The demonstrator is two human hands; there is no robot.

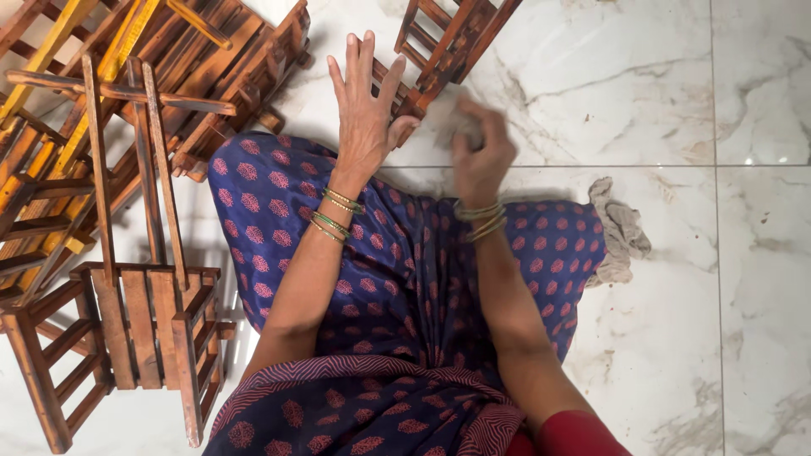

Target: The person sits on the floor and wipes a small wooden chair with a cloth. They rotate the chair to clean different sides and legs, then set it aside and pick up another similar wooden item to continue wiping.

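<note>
I sit on a white marble floor, my lap covered by dark blue cloth with red motifs. My left hand [365,110] is stretched out flat with fingers apart, holding nothing, its thumb against the lower end of a small dark wooden slatted rack [448,38] that lies on the floor ahead. My right hand [480,145] is blurred and closed around a crumpled grey cloth [454,120], held against the rack's lower right corner. Both wrists carry thin bangles.
A heap of similar wooden racks [177,59], some with yellow slats, fills the upper left. Another slatted rack [152,325] stands by my left knee. A second grey rag [621,232] lies on the floor beside my right knee.
</note>
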